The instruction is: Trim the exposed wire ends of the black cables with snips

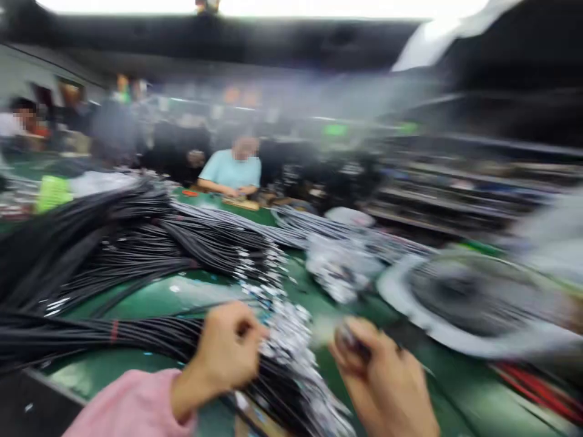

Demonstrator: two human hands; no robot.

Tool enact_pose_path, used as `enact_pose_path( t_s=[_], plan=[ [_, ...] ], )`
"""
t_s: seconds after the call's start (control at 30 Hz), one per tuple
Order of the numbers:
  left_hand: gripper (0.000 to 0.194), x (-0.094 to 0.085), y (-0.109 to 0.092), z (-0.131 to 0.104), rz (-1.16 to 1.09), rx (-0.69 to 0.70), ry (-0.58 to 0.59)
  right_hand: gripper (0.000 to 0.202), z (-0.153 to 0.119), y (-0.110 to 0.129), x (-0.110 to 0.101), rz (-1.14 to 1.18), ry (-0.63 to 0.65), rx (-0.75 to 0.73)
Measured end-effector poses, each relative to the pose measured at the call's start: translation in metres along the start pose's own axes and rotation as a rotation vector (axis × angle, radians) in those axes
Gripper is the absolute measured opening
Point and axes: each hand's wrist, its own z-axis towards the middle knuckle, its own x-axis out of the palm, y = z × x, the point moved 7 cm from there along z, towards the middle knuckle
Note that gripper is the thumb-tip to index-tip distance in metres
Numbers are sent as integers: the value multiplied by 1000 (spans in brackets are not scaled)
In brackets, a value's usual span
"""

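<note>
My left hand, in a pink sleeve, is closed with its fingers curled just above a bundle of black cables. Whatever its fingers pinch, if anything, is hidden. White connector ends of the cables lie in a heap right beside its fingertips. To the right, my right hand is wrapped round a small dark object with a shiny end, too blurred to name. That hand is apart from the cables, over the green table.
More black cable bundles cover the table's left side. A clear plastic bag lies at the middle, with a fan with a pale rim on the right. Red wires are near the right edge. A person in light blue sits across.
</note>
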Motion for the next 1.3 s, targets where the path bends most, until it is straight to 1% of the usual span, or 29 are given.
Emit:
enact_pose_path(
  t_s=[0.07,0.1,0.13,0.17,0.23,0.3,0.4,0.47,0.57,0.6,0.63,0.7,0.77,0.8,0.83,0.87,0.93,0.97,1.0,1.03,1.13,1.3],
  plan=[
    [30,2,8,11,-72,-29,20,55,12,8,-12,-38,-168,13],
    [32,4,11,16,-96,-43,28,56,18,9,-9,3,-189,27],
    [33,4,13,20,-115,-45,24,57,23,11,1,17,-125,13],
    [33,4,14,24,-125,-45,19,57,26,13,17,3,-4,-13],
    [38,0,13,28,-129,-24,-13,54,23,14,36,-41,50,-38],
    [42,-4,9,30,-128,2,-44,46,12,12,47,-66,83,-56],
    [47,-5,4,28,-123,32,-47,41,-7,12,53,-128,158,-123],
    [49,-3,1,26,-94,71,-37,32,-15,15,53,-137,204,-195],
    [51,1,-5,24,1,201,-12,14,-19,22,57,-141,276,-296],
    [50,2,-8,23,32,258,2,12,-18,23,59,-139,303,-306],
    [49,3,-12,23,54,311,18,13,-17,23,60,-121,327,-291],
    [48,6,-19,22,71,403,57,24,-15,18,64,-12,386,-179],
    [48,8,-25,22,65,448,101,36,-15,11,67,123,440,-41],
    [48,7,-27,21,60,451,103,38,-16,9,67,137,451,-22],
    [47,7,-27,21,59,441,98,37,-17,10,65,98,440,-67],
    [45,6,-27,20,62,428,83,31,-18,14,62,11,403,-176],
    [38,4,-26,18,66,396,54,18,-25,26,56,-230,285,-483],
    [34,4,-25,17,64,382,46,14,-31,31,54,-332,229,-620],
    [31,5,-24,17,59,372,46,14,-35,34,54,-403,182,-717],
    [29,6,-23,17,53,365,45,15,-38,36,54,-438,144,-773],
    [25,7,-23,17,34,361,33,19,-42,37,53,-458,62,-831],
    [24,8,-19,13,20,365,39,21,-42,41,53,-539,33,-929]
  ],
)
